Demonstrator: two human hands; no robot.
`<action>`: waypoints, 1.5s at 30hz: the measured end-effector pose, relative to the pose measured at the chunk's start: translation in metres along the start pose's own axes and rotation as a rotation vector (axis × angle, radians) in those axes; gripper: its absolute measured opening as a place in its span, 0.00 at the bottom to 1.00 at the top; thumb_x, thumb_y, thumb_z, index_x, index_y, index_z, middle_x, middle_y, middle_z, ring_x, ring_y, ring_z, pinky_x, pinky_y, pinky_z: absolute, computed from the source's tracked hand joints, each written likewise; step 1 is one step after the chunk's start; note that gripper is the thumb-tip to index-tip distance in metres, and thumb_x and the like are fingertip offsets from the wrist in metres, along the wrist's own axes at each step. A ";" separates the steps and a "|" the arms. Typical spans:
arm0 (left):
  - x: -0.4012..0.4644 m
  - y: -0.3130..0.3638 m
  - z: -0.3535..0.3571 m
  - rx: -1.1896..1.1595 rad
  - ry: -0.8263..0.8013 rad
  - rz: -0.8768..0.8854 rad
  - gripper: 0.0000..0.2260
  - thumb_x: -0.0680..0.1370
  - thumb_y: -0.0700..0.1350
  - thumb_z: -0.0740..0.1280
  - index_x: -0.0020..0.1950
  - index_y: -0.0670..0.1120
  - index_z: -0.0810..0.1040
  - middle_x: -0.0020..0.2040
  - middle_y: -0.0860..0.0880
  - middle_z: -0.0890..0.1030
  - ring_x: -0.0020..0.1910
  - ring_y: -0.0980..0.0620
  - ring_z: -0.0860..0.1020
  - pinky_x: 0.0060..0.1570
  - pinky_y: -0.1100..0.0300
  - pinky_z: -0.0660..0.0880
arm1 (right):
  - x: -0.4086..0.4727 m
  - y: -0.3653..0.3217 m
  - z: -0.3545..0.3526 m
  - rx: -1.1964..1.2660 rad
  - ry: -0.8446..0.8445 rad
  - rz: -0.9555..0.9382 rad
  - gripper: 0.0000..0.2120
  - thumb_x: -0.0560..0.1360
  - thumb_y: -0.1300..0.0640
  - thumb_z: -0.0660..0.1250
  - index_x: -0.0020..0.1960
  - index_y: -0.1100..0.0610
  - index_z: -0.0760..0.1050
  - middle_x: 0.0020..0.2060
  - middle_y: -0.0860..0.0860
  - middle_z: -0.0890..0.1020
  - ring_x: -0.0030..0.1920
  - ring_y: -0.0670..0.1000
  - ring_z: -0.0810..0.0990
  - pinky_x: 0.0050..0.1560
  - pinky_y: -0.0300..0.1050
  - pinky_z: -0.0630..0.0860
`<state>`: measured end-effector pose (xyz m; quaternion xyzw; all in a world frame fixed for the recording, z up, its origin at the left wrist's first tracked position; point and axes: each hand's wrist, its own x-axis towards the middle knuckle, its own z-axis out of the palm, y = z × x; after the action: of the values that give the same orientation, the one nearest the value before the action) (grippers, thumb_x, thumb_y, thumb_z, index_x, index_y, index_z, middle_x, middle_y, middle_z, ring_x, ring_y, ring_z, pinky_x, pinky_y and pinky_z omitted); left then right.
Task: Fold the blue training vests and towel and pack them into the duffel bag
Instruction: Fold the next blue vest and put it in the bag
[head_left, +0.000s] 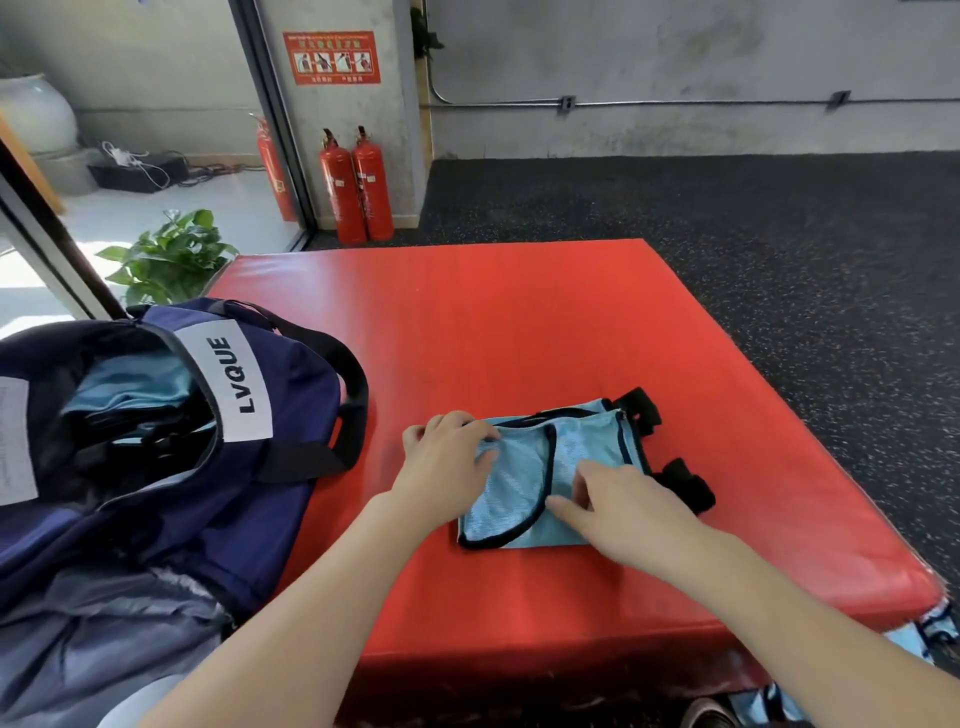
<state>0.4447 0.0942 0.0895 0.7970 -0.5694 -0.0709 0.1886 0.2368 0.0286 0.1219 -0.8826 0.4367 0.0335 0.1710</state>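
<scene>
arms: both bare, reaching in from 6 o'clock.
left hand: fingers pinch the vest's left edge.
right hand: fingers straight, pressing the vest.
folded vest: on red mat, centre.
duffel bag: open at 9 o'clock, blue fabric inside.

Two bare forearms, left hand, right hand, no sleeves.
</scene>
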 end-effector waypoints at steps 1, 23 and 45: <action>-0.001 -0.002 -0.001 0.012 -0.001 -0.007 0.12 0.82 0.51 0.60 0.64 0.58 0.77 0.63 0.56 0.74 0.64 0.52 0.69 0.65 0.52 0.56 | 0.002 0.003 -0.001 -0.043 -0.023 0.017 0.20 0.79 0.34 0.58 0.48 0.51 0.71 0.42 0.47 0.79 0.45 0.52 0.79 0.47 0.51 0.77; -0.036 0.002 0.000 -0.225 0.098 0.074 0.07 0.78 0.43 0.69 0.52 0.52 0.84 0.43 0.56 0.78 0.40 0.59 0.75 0.45 0.65 0.71 | 0.014 0.020 0.013 -0.013 0.170 -0.400 0.16 0.76 0.36 0.65 0.57 0.45 0.76 0.59 0.41 0.76 0.63 0.46 0.72 0.62 0.43 0.68; -0.032 -0.006 -0.004 -0.145 0.004 0.287 0.07 0.80 0.53 0.68 0.50 0.52 0.83 0.45 0.58 0.81 0.53 0.55 0.73 0.55 0.54 0.74 | 0.017 0.022 0.017 0.257 0.131 -0.360 0.06 0.76 0.41 0.70 0.47 0.41 0.75 0.56 0.38 0.79 0.61 0.42 0.73 0.65 0.48 0.71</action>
<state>0.4400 0.1266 0.0879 0.6920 -0.6704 -0.0825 0.2548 0.2321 0.0090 0.0960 -0.9175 0.2830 -0.1108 0.2566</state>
